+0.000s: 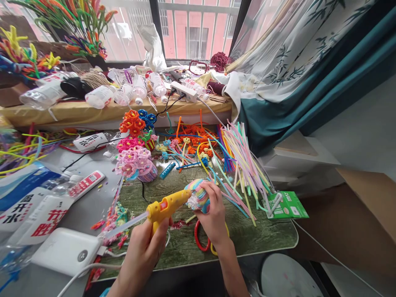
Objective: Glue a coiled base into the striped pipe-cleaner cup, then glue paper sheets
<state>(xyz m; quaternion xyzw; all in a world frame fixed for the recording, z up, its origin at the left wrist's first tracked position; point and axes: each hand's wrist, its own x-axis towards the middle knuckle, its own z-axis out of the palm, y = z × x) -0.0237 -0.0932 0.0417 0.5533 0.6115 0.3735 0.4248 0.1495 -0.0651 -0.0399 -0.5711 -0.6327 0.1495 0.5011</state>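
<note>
My left hand (147, 242) is wrapped around the handle of a yellow hot glue gun (167, 205), with a clear glue stick (126, 225) poking out of its back end. The nozzle end meets a small pastel-striped piece (201, 190) that looks made of pipe cleaners; whether it touches is hard to tell. My right hand (213, 214) grips that striped piece from its right side, fingers over the top. Below the right hand lie scissors with red and yellow handles (201, 238), partly hidden by the wrist.
Pastel pipe cleaners (244, 161) spread at the right beside a green packet (289, 205). Pipe-cleaner flowers (136, 161) stand behind the glue gun. A white power bank (64, 251) with cables and several plastic bottles (46, 214) lie left. A power strip (185, 91) sits on the sill.
</note>
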